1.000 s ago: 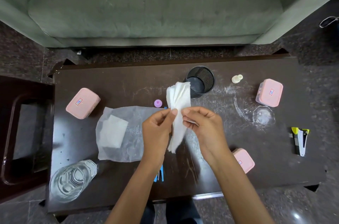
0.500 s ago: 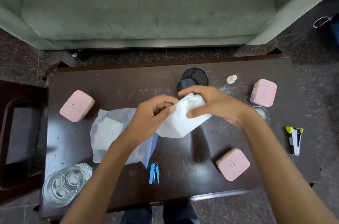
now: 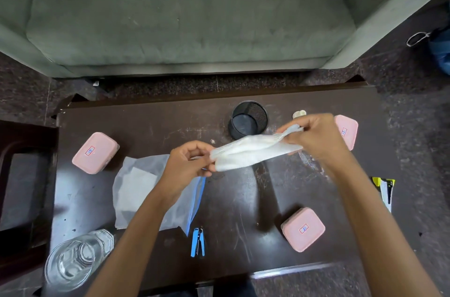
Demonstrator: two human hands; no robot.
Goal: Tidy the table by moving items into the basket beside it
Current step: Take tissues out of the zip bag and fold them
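A white tissue (image 3: 253,152) is stretched sideways above the middle of the dark table (image 3: 243,199). My left hand (image 3: 187,162) pinches its left end and my right hand (image 3: 316,136) pinches its right end. Below my left hand lies a clear zip bag (image 3: 136,187) with a folded white tissue inside. Three pink lidded boxes sit on the table: one at the left (image 3: 95,152), one at the front right (image 3: 303,229), one at the far right (image 3: 347,130) partly behind my right hand. The dark basket (image 3: 14,175) stands left of the table.
A black mesh cup (image 3: 248,119) stands at the back centre. A glass jar (image 3: 75,260) lies at the front left corner. A blue stapler (image 3: 197,242) sits near the front edge, a yellow-and-white stapler (image 3: 386,192) at the right edge. A grey sofa (image 3: 190,12) is beyond.
The tissue hung bunched between both hands a second ago; my right hand has pulled its end out to the right, stretching it sideways. My left hand stays near the bag.
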